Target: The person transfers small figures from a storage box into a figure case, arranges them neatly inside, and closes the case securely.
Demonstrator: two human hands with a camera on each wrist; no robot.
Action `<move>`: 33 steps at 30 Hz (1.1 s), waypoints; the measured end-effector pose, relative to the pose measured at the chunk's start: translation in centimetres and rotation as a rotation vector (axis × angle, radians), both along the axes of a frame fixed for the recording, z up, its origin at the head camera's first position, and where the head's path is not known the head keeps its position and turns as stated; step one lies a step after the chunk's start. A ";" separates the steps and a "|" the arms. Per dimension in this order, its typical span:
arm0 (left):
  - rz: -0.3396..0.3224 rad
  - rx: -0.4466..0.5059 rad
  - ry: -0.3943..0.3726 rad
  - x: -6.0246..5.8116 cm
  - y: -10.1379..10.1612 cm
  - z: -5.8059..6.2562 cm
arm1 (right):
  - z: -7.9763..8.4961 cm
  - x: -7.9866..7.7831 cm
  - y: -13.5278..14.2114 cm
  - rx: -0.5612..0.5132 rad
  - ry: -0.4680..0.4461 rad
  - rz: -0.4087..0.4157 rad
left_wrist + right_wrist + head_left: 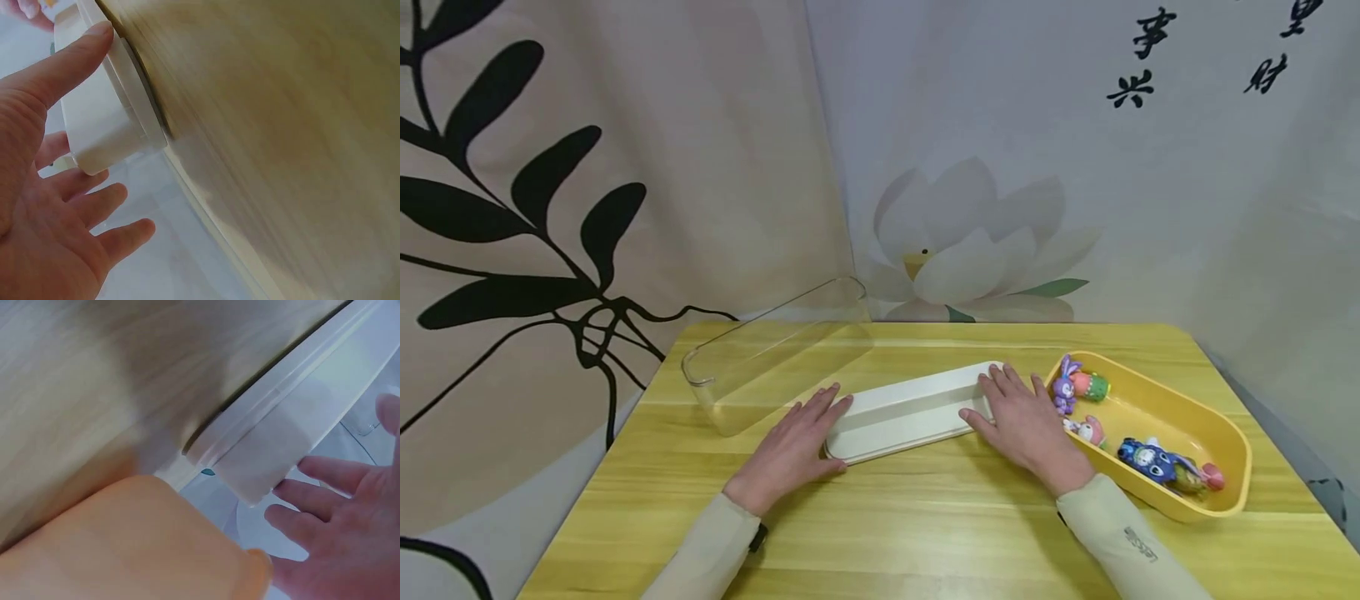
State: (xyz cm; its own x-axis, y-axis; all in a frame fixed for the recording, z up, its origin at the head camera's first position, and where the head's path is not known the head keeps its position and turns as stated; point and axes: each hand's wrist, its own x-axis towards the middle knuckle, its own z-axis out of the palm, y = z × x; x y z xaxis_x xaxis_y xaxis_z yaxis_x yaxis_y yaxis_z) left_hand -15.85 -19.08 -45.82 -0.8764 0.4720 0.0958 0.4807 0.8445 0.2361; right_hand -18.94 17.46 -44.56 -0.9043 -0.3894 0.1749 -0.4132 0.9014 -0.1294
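Note:
A long white tray-like base (917,410) with a raised rim lies flat on the wooden table (910,525), between the two hands. At its left end is my left hand (792,454), fingers spread. The left wrist view shows its thumb (78,65) against the base's side and the other fingers loosely extended around the end. My right hand (1026,425) lies at the right end; its extended fingertips (289,489) touch or nearly touch the end wall in the right wrist view. Neither hand curls around the base.
A clear plastic cover (775,358) stands at the table's back left. To the right, a yellow tray (1195,408) holds several small toy figures, among them a purple rabbit (1063,390) and a blue figure (1150,461). A printed curtain (970,125) hangs behind the table.

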 end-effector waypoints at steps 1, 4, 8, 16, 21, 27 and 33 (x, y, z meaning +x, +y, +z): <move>-0.006 0.001 0.006 -0.1 0.0 0.0 | 0.0 0.1 0.1 0.003 0.009 0.003; -0.023 0.021 0.008 -0.3 0.1 -0.1 | -0.2 0.5 0.4 0.012 0.034 0.000; -0.042 0.045 0.007 -0.7 0.2 -0.4 | -0.4 1.1 0.8 0.003 0.032 -0.011; -0.072 0.052 0.004 -0.8 0.0 -0.5 | 0.3 1.4 1.7 -0.038 0.023 -0.024; -0.086 0.064 -0.001 -1.0 0.2 -0.3 | 2.1 1.8 5.1 -0.119 0.027 -0.088; -0.083 0.064 0.005 -1.2 0.2 -0.2 | 3.4 2.6 9.7 -0.273 -0.061 -0.181; -0.099 0.065 0.004 -1.1 0.4 -0.3 | 3.3 3.2 12.1 -0.314 -0.189 -0.251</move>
State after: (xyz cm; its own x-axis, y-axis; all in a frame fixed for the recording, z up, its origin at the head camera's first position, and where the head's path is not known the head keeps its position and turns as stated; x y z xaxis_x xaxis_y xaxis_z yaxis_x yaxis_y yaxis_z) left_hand -16.98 -18.69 -46.13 -0.8253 0.5489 0.1327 0.5621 0.7758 0.2866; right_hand -15.73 29.55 -41.25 -0.9915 -0.1081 0.0718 -0.1292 0.8756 -0.4654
